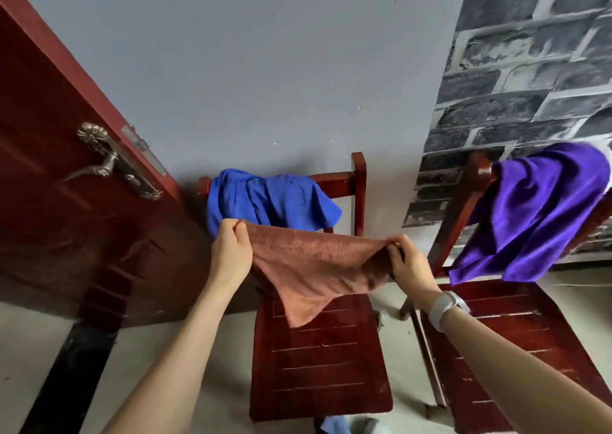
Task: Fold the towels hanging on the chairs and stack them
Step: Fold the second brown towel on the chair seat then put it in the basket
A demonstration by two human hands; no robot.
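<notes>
A brown towel [308, 268] is stretched between my hands above the middle chair's seat [318, 360]. My left hand [231, 244] pinches its left corner and my right hand [409, 261] grips its right corner. The towel sags in a triangle, its lowest point just above the seat. A blue towel [268, 198] hangs crumpled over that chair's backrest, behind the brown one. A purple towel [536, 211] drapes over the backrest of the right chair [516, 327].
A dark red door [59, 201] with a metal handle [99, 165] stands at the left. A grey wall and brick-pattern wallpaper [530, 69] are behind the chairs. Pale floor shows between the chairs and in front of the door.
</notes>
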